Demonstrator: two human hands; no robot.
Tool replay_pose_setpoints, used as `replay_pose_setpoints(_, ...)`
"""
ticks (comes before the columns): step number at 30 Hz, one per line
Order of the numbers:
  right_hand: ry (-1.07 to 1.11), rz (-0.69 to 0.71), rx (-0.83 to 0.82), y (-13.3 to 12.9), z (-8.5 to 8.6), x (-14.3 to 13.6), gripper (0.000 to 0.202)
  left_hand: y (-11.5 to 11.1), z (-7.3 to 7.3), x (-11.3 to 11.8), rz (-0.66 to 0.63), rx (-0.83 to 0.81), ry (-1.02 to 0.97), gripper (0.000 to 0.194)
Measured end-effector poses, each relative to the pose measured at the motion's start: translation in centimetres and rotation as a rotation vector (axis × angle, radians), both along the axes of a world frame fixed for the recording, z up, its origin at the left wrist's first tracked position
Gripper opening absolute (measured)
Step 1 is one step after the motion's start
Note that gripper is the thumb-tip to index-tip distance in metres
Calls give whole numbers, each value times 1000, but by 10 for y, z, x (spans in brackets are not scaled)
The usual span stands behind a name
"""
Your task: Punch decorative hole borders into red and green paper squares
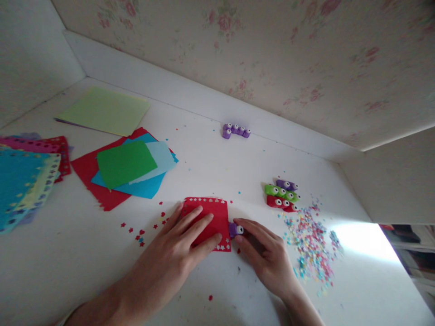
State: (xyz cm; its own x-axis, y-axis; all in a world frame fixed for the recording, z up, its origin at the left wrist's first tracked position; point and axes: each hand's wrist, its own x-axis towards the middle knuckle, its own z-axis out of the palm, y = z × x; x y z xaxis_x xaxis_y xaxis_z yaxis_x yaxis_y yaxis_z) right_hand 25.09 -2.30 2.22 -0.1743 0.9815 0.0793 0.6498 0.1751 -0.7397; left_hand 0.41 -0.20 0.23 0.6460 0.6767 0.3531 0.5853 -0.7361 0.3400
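A red paper (204, 228) lies flat on the white table, with rows of small punched shapes along its top and bottom edges. My left hand (185, 240) rests on it, fingers spread and pressing it down. At the paper's right edge sits a small purple craft punch (237, 230) with a white star-marked button. The thumb and fingertips of my right hand (263, 249) close around that punch from the right. Small red cutouts (142, 232) are scattered left of the paper.
More punches in purple, green and red (282, 194) stand right of centre, above a pile of confetti (314, 244). Several purple punches (236, 130) line up near the back. Coloured sheets (125, 165), pale green paper (103, 111) and edge-punched papers (25, 181) lie at left.
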Motion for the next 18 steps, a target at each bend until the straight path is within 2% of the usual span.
replay_pose_setpoints(18,-1,65,28,0,-2,2,30,1,3,1,-7,23,6,44)
